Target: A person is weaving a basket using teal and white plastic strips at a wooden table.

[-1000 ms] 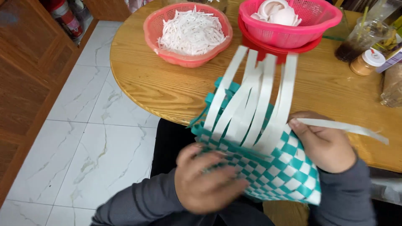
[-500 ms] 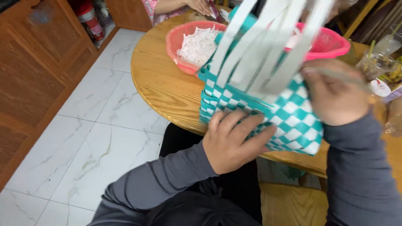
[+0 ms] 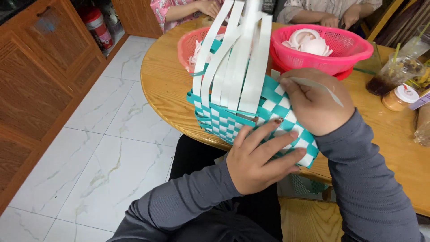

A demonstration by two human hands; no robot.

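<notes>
Head view showed a half-woven teal-and-white basket (image 3: pixel 251 112) held over the near edge of the round wooden tabletop (image 3: pixel 165 85), above the person's lap. Left hand (image 3: pixel 260 157) lay flat against the woven wall, fingers spread and not clasped, bracing it from the near side. Right hand (image 3: pixel 316 101) sat at the wall's upper right edge, grip closed on one loose white strip (image 3: pixel 320 87) that trailed off to the right. Unwoven white strips (image 3: pixel 233 58) stood up from the wall, long axes running away from the wearer and fanning slightly. Right hand was nearer the free ends. Pink baskets (image 3: pixel 340 47) stood behind, well apart.
</notes>
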